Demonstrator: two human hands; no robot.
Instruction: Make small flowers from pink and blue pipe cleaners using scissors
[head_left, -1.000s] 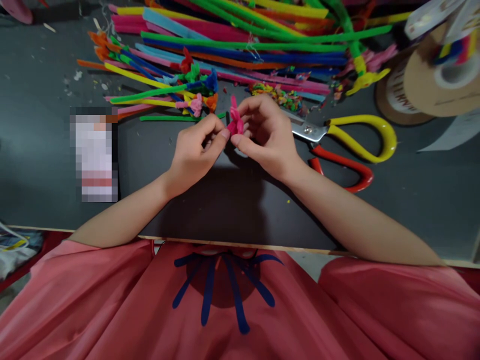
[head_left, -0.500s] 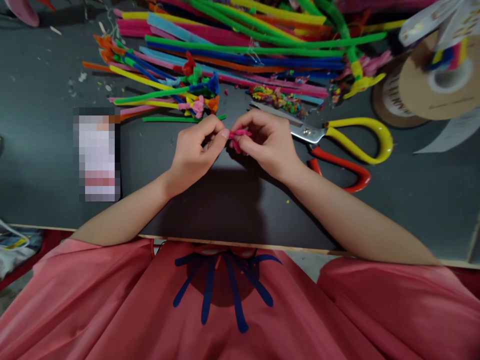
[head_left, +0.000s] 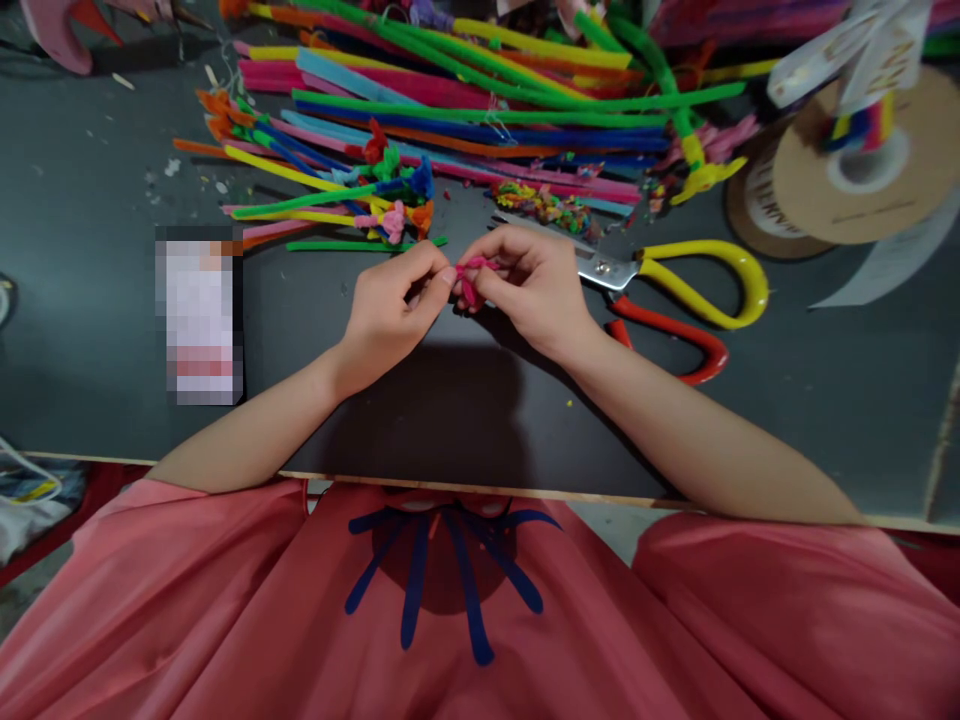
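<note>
Between my two hands is a small bent piece of bright pink pipe cleaner (head_left: 470, 290), looped like petals. My left hand (head_left: 396, 310) pinches its left end between thumb and forefinger. Fingers of my right hand (head_left: 534, 285) are closed round its right side and hide part of it. Just right of my right hand lie scissors (head_left: 606, 268) with one yellow and one red handle, their blades partly behind that hand. A short green pipe cleaner (head_left: 330, 246) rests on the table beyond my left hand.
Many coloured pipe cleaners (head_left: 480, 110) are spread across the back. Finished-looking pipe-cleaner flowers (head_left: 394, 220) lie front left of them, colourful scraps (head_left: 544, 205) near the scissors. A phone with a blurred screen (head_left: 201, 320) is at left, ribbon spools (head_left: 825, 190) at right. The table's front edge (head_left: 465, 488) runs before me.
The pink petals between my fingers have turned slightly and show a little more. Both hands keep their grip. The view has shifted a little, so the scissors and spools appear further left.
</note>
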